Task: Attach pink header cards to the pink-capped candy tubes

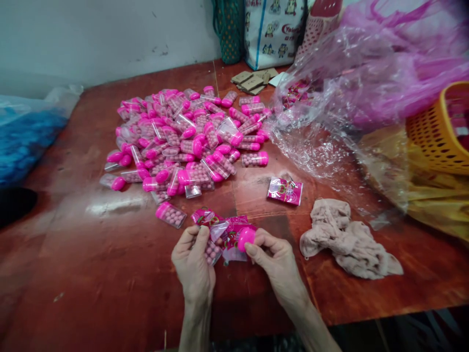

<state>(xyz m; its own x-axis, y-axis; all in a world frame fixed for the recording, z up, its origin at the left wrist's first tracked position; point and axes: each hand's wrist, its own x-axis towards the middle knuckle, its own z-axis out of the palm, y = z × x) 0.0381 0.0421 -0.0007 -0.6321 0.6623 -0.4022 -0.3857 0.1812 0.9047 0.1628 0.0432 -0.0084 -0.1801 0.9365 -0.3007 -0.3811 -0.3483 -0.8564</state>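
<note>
Between the thumb and fingers of my left hand [196, 266] is a clear plastic bottle [212, 251] of small pink balls, its top uncapped. My right hand [276, 261] pinches a bright pink cap [246, 238], held apart from the bottle. Printed pink labels [234, 230] lie on the table just beyond and between my hands. A capped bottle [171, 215] rests to the upper left of my left hand. Farther back spreads a heap of similar capped bottles [198, 146] filled with pink balls. One more pink label or sachet [285, 190] lies to the right.
A crumpled beige cloth [351, 239] lies right of my right hand. Clear plastic film [330, 122], a pink bag [421, 63] and a yellow basket [439, 132] crowd the right. Cardboard pieces [252, 81] and a white bag [273, 36] stand at the back; blue bagged items [29, 137] are left.
</note>
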